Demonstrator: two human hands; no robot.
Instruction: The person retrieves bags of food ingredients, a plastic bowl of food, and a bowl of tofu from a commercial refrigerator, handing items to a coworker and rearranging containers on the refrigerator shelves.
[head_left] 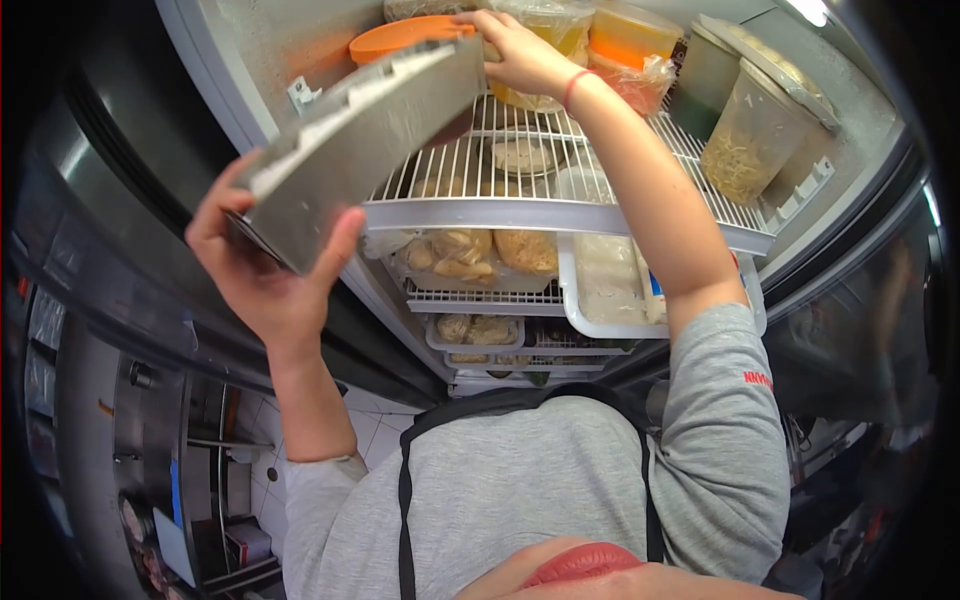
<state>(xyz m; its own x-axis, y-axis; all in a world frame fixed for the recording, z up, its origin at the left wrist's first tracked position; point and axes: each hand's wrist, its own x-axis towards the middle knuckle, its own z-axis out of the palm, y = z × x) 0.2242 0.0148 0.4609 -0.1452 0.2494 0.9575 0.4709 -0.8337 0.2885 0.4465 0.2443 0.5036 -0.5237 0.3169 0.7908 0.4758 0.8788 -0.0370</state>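
Observation:
A long metal pan (370,135) is held tilted in front of the upper fridge shelf, with something white and dark showing along its top edge. My left hand (275,255) grips its near end, thumb on the side facing me and fingers around the other side. My right hand (525,60) is at the far end, its fingers reaching over the corner close to an orange round container or lid (410,37). The exact contact of those fingertips is partly hidden. Behind the right hand stands a plastic-wrapped tub of yellow contents (560,30).
On the wire shelf (480,190) stand an orange-filled tub (630,40) and a clear tub of pale shreds (750,140). Lower down are bagged foods (460,250) and a white tray (575,300) jutting forward. Fridge side walls flank my arms.

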